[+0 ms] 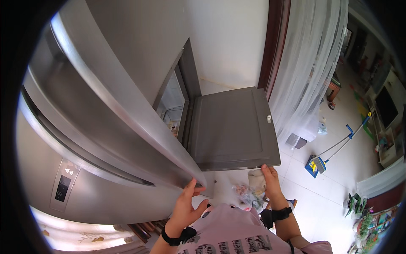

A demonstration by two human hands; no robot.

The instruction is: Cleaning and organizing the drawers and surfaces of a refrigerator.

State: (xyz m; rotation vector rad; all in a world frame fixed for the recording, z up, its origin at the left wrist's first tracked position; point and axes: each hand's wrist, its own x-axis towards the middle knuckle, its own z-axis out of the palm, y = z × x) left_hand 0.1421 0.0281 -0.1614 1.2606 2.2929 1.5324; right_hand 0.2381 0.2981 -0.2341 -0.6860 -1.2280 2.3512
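A large grey refrigerator (111,136) fills the left of the view. Its lower freezer door (228,130) hangs wide open at the centre, and part of the freezer compartment (173,111) shows behind it, with some items inside. My left hand (188,203) touches the lower edge of the refrigerator's upper part with its fingertips, thumb apart. My right hand (269,181) has its thumb on the near edge of the open door, and a pale cloth (257,181) is held under its fingers. Both wrists wear black bands.
Plastic bags (245,193) lie on the floor below the door. A white sheer curtain (298,70) hangs beside a dark red door frame (274,47). A broom (319,165) and blue dustpan (311,166) stand on the tiles at right, potted plants (358,203) further down.
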